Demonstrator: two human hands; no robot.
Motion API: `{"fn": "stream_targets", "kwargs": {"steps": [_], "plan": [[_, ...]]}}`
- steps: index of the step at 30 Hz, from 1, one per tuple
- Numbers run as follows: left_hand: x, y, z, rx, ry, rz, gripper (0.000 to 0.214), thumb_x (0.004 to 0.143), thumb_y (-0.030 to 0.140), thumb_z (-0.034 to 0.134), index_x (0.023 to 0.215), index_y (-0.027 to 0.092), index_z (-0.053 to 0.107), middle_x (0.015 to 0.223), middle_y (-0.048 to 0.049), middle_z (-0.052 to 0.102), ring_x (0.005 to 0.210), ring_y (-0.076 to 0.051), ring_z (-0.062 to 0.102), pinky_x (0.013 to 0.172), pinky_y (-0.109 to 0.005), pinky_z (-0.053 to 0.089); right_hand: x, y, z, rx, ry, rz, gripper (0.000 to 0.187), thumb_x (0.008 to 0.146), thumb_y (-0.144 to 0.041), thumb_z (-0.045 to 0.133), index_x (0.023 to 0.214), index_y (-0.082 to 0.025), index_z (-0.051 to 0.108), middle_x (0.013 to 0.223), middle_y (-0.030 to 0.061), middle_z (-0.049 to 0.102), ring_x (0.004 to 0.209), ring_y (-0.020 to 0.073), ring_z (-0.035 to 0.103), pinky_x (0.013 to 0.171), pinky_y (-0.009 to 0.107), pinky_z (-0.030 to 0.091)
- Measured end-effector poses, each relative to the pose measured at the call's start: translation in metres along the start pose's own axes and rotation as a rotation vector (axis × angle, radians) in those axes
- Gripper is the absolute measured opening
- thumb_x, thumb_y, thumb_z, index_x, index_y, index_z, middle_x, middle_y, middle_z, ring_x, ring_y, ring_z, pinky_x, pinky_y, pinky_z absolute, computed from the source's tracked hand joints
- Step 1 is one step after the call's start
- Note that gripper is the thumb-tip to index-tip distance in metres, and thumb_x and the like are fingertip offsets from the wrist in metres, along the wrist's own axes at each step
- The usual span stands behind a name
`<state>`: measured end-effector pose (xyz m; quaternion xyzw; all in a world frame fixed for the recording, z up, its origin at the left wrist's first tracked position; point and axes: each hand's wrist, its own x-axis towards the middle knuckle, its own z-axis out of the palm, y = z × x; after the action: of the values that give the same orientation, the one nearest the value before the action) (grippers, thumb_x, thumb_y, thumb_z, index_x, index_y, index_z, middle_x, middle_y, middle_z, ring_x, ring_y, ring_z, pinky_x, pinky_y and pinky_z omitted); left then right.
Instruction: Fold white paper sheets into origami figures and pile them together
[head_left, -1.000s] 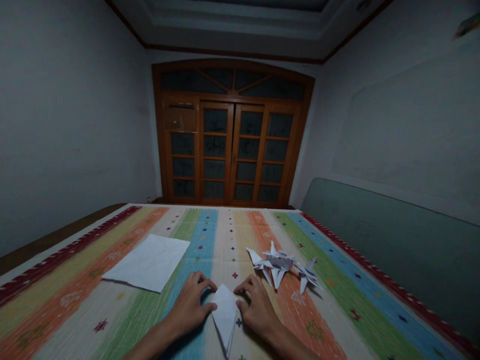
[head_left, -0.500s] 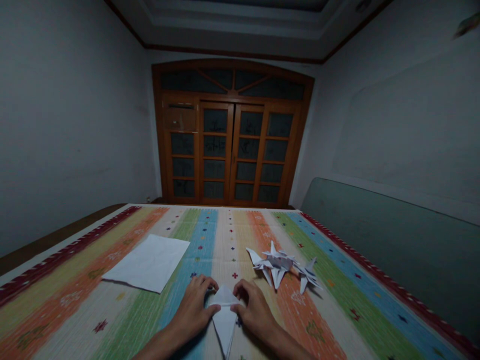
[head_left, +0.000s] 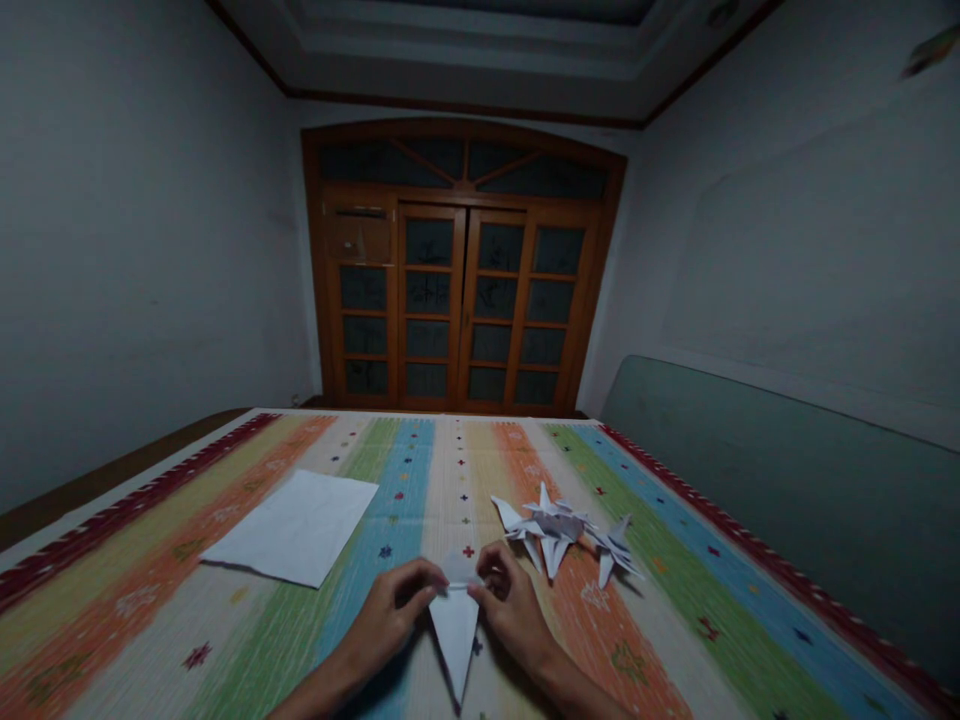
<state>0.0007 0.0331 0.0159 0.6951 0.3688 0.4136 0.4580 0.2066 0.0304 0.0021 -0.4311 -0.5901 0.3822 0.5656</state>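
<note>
While the left-hand grip (head_left: 401, 602) and the right-hand grip (head_left: 517, 608) are each closed on the folded white paper (head_left: 455, 645), thumb and finger pinching near its wide end, a crooked crease seems the likeliest fault. It lies at the near middle of the striped, cloth-covered surface (head_left: 255, 650), between the two grips, its narrow tip pointing toward the person. If one side presses or pulls harder than the other, the upper edge could skew and the layers slip out of line; too sharp a tug might tear the paper at a fold. Nothing holds the tip, so the piece could swivel. The light is dim and that end is partly covered, so I cannot say how true the edge runs. A careless swing of the right-hand grip could also knock the spiky folded pieces (head_left: 559, 530) nearby.
</note>
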Motion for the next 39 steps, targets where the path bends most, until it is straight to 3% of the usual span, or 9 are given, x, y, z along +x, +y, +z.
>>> {"fn": "stream_targets", "kwargs": {"steps": [3,6,11,18,27,29,32,34,39], "plan": [[0.001,-0.003,-0.004,-0.132,-0.036,-0.025,0.029,0.080,0.039,0.069,0.100,0.019,0.073,0.092,-0.0046,0.070,0.086,-0.024,0.063,0.076,-0.032,0.047,0.001,0.001,-0.001,0.023,-0.017,0.005,0.015,0.072,-0.034,0.072,0.069,-0.021,0.066,0.072,0.0033,0.068,0.074,0.0235,0.065,0.071,0.032,0.052],[0.003,-0.007,-0.005,-0.191,-0.004,-0.086,0.041,0.072,0.045,0.078,0.103,0.019,0.074,0.095,-0.0061,0.072,0.083,-0.024,0.064,0.073,-0.032,0.049,0.002,0.001,-0.005,0.031,-0.025,0.028,0.022,0.075,-0.042,0.073,0.075,-0.020,0.075,0.080,0.0082,0.076,0.082,0.0283,0.069,0.081,0.039,0.054],[0.004,-0.006,-0.006,-0.178,0.051,-0.115,0.042,0.074,0.051,0.079,0.097,0.017,0.077,0.096,-0.0082,0.074,0.083,-0.024,0.064,0.074,-0.031,0.048,0.000,0.001,-0.011,0.067,-0.051,0.065,0.031,0.080,-0.048,0.069,0.082,-0.021,0.083,0.090,0.0110,0.081,0.093,0.0330,0.072,0.093,0.047,0.053],[0.002,0.000,-0.010,-0.192,0.035,-0.117,0.045,0.073,0.052,0.078,0.102,0.018,0.078,0.096,-0.0074,0.076,0.083,-0.025,0.066,0.075,-0.033,0.049,0.002,0.000,-0.006,0.108,-0.113,0.076,0.035,0.068,-0.051,0.082,0.086,-0.021,0.084,0.093,0.0124,0.082,0.091,0.0344,0.075,0.085,0.045,0.058],[0.006,0.003,0.000,-0.106,0.104,-0.128,0.043,0.071,0.059,0.079,0.082,0.018,0.075,0.084,-0.0065,0.076,0.083,-0.027,0.068,0.075,-0.033,0.050,0.002,0.002,-0.002,0.042,-0.067,0.099,0.040,0.068,-0.058,0.082,0.067,-0.018,0.081,0.070,0.0095,0.078,0.067,0.0279,0.071,0.066,0.036,0.056],[0.005,0.004,0.003,-0.104,0.137,-0.130,0.046,0.072,0.060,0.078,0.090,0.018,0.073,0.079,-0.0045,0.074,0.078,-0.025,0.067,0.072,-0.032,0.049,0.002,0.002,-0.001,0.047,-0.048,0.104,0.041,0.067,-0.058,0.083,0.072,-0.017,0.080,0.070,0.0088,0.078,0.066,0.0267,0.070,0.065,0.035,0.055],[0.003,0.006,0.007,-0.097,0.196,-0.132,0.056,0.072,0.060,0.077,0.108,0.018,0.069,0.063,0.0033,0.065,0.064,-0.020,0.062,0.063,-0.028,0.044,0.003,0.001,0.000,0.064,-0.023,0.147,0.050,0.064,-0.055,0.086,0.096,-0.016,0.079,0.062,0.0043,0.074,0.058,0.0231,0.067,0.058,0.032,0.053],[0.004,0.008,0.008,-0.080,0.230,-0.143,0.058,0.071,0.059,0.077,0.110,0.017,0.068,0.058,0.0058,0.060,0.059,-0.018,0.059,0.061,-0.028,0.043,0.004,0.000,0.000,0.069,-0.020,0.197,0.056,0.061,-0.053,0.087,0.101,-0.015,0.078,0.056,0.0016,0.070,0.052,0.0212,0.064,0.054,0.030,0.051],[0.006,0.011,0.009,-0.052,0.250,-0.190,0.057,0.068,0.057,0.076,0.104,0.014,0.071,0.065,-0.0015,0.071,0.066,-0.024,0.067,0.064,-0.031,0.048,0.006,-0.006,0.001,0.053,-0.052,0.229,0.039,0.058,-0.052,0.088,0.067,-0.016,0.075,0.057,0.0040,0.070,0.051,0.0214,0.063,0.052,0.031,0.051]]}}
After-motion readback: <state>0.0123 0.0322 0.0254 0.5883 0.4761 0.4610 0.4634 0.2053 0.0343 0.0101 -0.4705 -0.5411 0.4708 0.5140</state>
